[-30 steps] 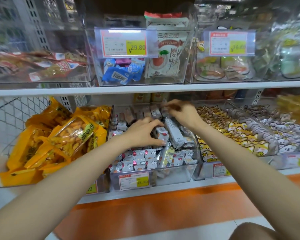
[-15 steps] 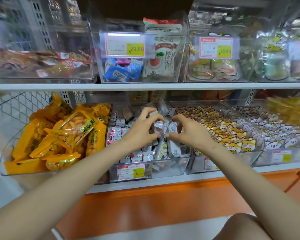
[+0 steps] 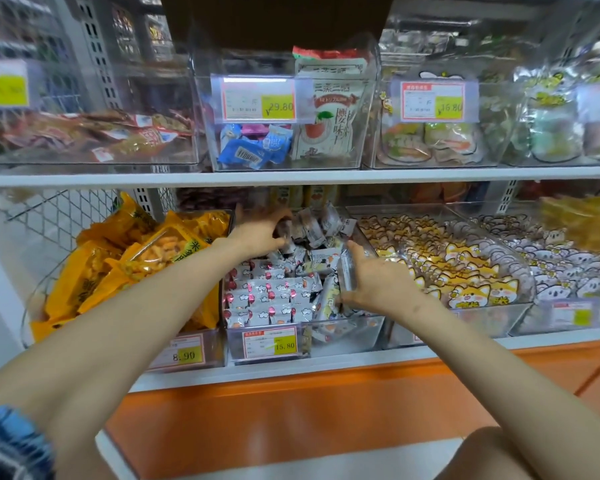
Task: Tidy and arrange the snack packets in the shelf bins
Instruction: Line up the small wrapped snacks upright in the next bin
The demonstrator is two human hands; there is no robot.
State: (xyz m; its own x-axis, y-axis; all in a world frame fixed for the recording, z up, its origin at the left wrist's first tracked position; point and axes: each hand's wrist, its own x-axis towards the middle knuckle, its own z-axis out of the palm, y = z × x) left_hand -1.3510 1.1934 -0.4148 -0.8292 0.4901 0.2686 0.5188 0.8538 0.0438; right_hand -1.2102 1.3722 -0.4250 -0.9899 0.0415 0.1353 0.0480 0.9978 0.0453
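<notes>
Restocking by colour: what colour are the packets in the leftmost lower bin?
Yellow packets, head view.

The left hand (image 3: pixel 257 233) and right hand (image 3: pixel 378 282) are bare, and so are both forearms. At the near left corner a sleeve (image 3: pixel 11 441) shows in blue with darker and paler bands, perhaps knitted, though it is blurred. A bare knee (image 3: pixel 492 455) shows near right.

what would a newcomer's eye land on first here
Both bare arms go into the middle bin on the lower shelf. The left hand is among the jumbled silver packets at the back, and the right hand holds a packet upright near the bin's right wall. Bright yellow bags fill the bin to the left, and fox-face packets fill the one to the right.
</notes>
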